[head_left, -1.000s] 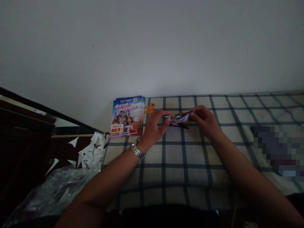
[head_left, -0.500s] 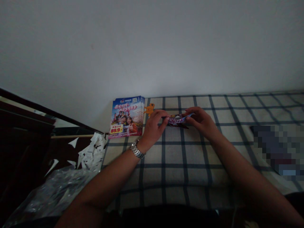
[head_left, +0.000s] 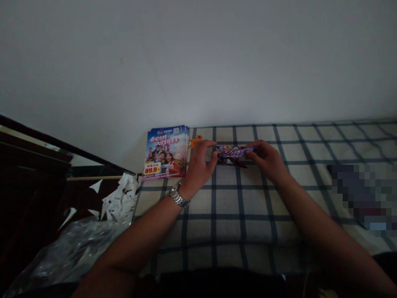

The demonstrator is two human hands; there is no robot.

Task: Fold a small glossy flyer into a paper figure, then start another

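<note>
A folded, colourfully printed flyer is up over the checked cloth in front of me, its dark red lower part hanging down. My right hand pinches its right end between thumb and fingers. At the left end is my left hand, wearing a metal watch, with thumb and index finger parted beside the flyer's edge. Whether a fingertip still touches the paper is hard to make out. Left of that hand lies a stack of similar flyers, printed side up.
The checked cloth covers the surface up to a plain wall. An orange cartoon figure shows beside the stack. Torn white paper and clear plastic lie at the left. A blurred-out dark object is at the right.
My left thumb and index finger have parted from their pinch at the flyer's left end. More of the flyer's printed face shows. My right hand keeps its hold.
</note>
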